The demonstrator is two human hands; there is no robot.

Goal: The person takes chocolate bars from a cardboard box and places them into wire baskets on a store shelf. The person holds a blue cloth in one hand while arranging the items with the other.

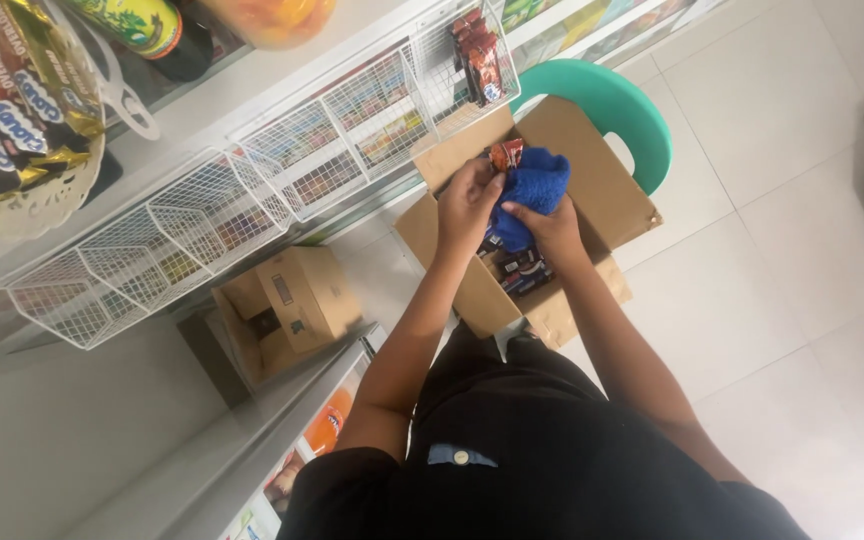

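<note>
One small red packet (505,153) sits pinched in the fingertips of the left hand (467,203), at the upper middle of the frame, above the open cardboard box (607,190). Just right of it, touching, the right hand (552,228) closes around a bunched blue cloth (534,190), whose long axis runs from the packet down toward the box's lower left. More dark packets (520,272) lie in the box beneath both hands. A green plastic chair (612,105) carries the box; white wire baskets (252,200) hang at upper left.
</note>
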